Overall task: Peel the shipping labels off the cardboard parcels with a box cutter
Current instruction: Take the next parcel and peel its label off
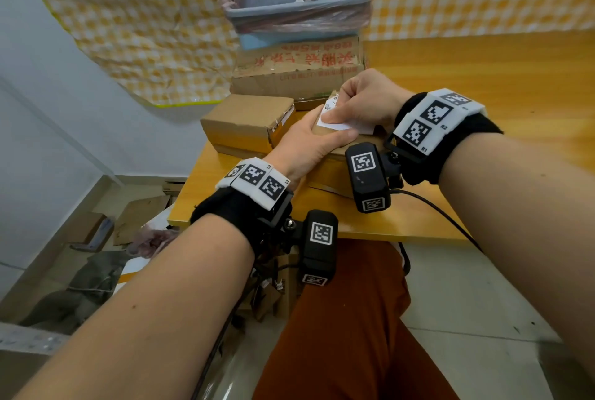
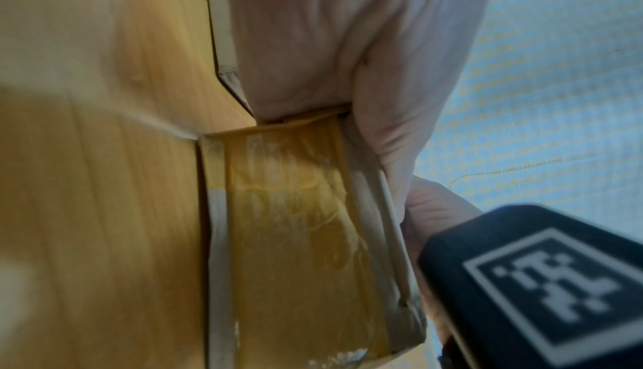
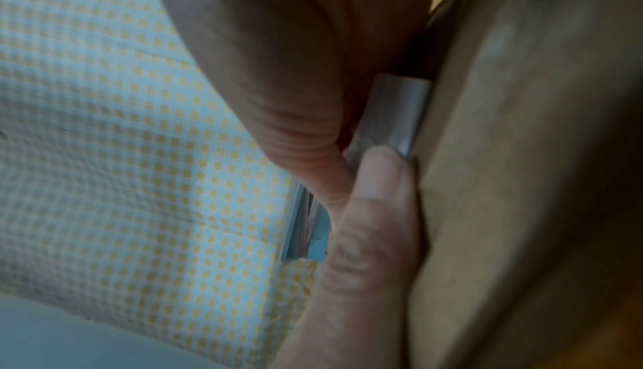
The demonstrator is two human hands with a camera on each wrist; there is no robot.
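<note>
A small cardboard parcel (image 1: 335,151) lies on the wooden table (image 1: 483,93), and my left hand (image 1: 306,145) grips its near left end with the thumb laid across the top. Brown tape covers the parcel side (image 2: 296,223) below my left palm (image 2: 330,45). A white shipping label (image 1: 336,125) is partly lifted off the parcel top. My right hand (image 1: 360,100) pinches this label (image 3: 393,116) between thumb (image 3: 375,210) and curled fingers. No box cutter shows in any view.
A second parcel (image 1: 248,119) lies just left of the held one. Behind stands a large printed carton (image 1: 296,71) with a blue lined bin (image 1: 299,3) on top. Cardboard scraps (image 1: 138,219) litter the floor at left. A checked cloth hangs behind.
</note>
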